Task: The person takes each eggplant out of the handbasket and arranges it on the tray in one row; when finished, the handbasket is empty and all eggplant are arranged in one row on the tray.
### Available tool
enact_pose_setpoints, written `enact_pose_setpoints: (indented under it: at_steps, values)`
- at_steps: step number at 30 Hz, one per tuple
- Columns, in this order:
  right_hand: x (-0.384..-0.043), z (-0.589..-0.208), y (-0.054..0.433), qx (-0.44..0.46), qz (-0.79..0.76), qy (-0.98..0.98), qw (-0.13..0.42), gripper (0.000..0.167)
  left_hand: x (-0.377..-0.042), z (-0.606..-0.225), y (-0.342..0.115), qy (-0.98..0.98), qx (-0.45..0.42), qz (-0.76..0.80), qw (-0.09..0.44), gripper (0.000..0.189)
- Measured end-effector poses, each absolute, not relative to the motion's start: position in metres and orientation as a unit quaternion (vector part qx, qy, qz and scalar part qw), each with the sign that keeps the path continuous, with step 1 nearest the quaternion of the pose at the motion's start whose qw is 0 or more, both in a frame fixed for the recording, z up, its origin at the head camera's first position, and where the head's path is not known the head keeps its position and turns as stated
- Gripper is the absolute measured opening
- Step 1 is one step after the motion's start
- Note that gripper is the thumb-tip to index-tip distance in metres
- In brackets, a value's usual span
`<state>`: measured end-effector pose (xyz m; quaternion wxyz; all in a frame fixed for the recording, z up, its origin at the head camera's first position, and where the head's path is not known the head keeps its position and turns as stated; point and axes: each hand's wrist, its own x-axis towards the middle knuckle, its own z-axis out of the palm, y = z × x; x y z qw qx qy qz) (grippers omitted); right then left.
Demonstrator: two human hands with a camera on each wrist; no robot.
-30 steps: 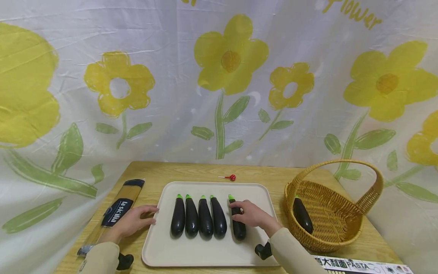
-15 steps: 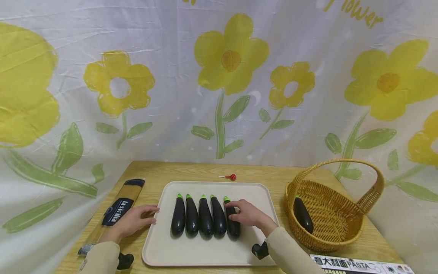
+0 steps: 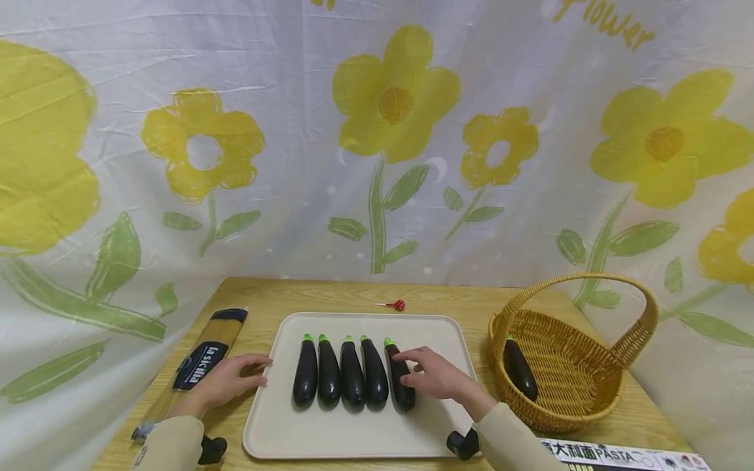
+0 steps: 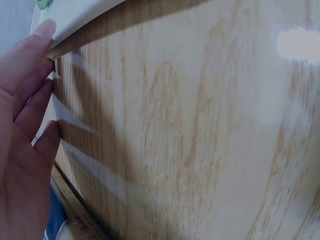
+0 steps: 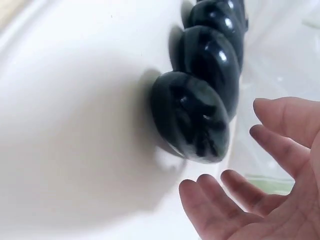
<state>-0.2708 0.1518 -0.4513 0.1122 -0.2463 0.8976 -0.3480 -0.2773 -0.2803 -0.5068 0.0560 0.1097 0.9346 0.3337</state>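
Observation:
Several dark eggplants with bright green stem ends lie side by side on a cream tray [image 3: 353, 435]. My right hand [image 3: 437, 374] is beside the rightmost eggplant [image 3: 402, 387], its fingers spread. In the right wrist view a gap shows between those fingers and that eggplant [image 5: 190, 115], and they hold nothing. At the tray's left rim, my left hand [image 3: 230, 381] has its fingertips against or very near the edge. The left wrist view shows its thumb at the tray rim [image 4: 85, 20] and its fingers loosely bent, gripping nothing.
A wicker basket [image 3: 580, 366] with one eggplant [image 3: 520, 371] inside stands at the right. A spaghetti pack [image 3: 203, 363] lies under the left forearm side. Behind the tray is a red lollipop [image 3: 399, 305]. A pasta package [image 3: 624, 454] lies at front right.
The rightmost eggplant has slid left, closer to the row, with my right hand. That hand has since let go and drawn slightly back to the right. The left hand has stayed put.

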Motion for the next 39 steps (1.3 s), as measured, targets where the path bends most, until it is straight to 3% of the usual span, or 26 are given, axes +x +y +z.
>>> enact_pose_setpoints:
  at_steps: [6,14,24,29,39]
  values:
    - [-0.255,-0.447,0.169,-0.258,-0.365,0.887,0.117,0.04,-0.277,-0.504,-0.278,0.935,0.111,0.333,0.055,0.038]
    - [-0.25,-0.458,0.169,-0.23,-0.447,0.844,0.186,0.043,-0.275,-0.503,-0.279,0.934,0.108,0.336,0.057,0.039]
    - [-0.237,-0.448,0.177,-0.245,-0.44,0.851,0.148,0.039,-0.276,-0.506,-0.279,0.933,0.108,0.34,0.055,0.039]
    - [-0.222,-0.429,0.206,-0.249,-0.414,0.866,0.128,0.035,-0.276,-0.503,-0.277,0.932,0.112,0.34,0.055,0.039]
    - [-0.222,-0.376,0.307,-0.254,-0.397,0.866,0.167,0.038,-0.276,-0.508,-0.28,0.934,0.117,0.334,0.043,0.04]
